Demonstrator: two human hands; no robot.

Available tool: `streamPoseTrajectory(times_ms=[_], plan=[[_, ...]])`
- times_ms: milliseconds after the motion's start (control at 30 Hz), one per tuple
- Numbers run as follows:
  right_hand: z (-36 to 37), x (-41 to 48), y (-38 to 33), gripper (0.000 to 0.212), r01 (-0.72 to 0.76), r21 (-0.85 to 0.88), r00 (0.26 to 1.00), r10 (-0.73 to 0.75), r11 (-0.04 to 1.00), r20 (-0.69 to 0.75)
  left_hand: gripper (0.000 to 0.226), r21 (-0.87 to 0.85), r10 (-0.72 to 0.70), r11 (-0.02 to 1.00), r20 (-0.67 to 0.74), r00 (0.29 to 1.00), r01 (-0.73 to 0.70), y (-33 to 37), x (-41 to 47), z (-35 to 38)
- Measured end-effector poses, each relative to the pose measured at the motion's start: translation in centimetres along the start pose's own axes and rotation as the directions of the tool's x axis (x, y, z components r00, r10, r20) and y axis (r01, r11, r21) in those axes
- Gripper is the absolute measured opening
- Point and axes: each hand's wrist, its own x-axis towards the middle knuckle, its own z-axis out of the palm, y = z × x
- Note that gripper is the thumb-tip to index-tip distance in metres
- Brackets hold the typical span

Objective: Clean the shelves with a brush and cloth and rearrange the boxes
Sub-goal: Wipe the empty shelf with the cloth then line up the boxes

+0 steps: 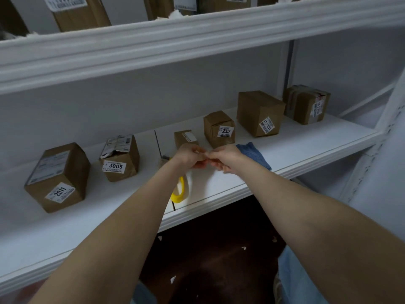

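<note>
the left hand (190,153) and right hand (225,157) are held fingertip to fingertip over the shelf (219,185); whether anything is pinched cannot be told. the brush (178,194) is laid under the left wrist, long axis near-to-far, bristles far. the cloth (254,154) is found just right of the right hand.

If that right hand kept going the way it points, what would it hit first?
The left hand: the right hand points leftward at it, and their fingertips seem to meet. Beyond it probably sits the small brown box, though depth is unclear.
</note>
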Motion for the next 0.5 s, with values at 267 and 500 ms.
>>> streamPoseTrajectory(times_ms=[267,500], plan=[[-0.1,-0.9,-3.2,0.02,0.17,-0.195,0.978,-0.189,0.966,-0.083,0.048,-0.193,-0.001,0.981,-0.042,0.999,-0.008,3.5,-2.3,-0.1],[0.0,0.1,-0.8,0.02,0.017,-0.211,0.957,-0.077,0.977,-0.28,0.047,-0.327,-0.079,0.943,-0.053,0.995,0.057,2.5,-3.1,0.6]])
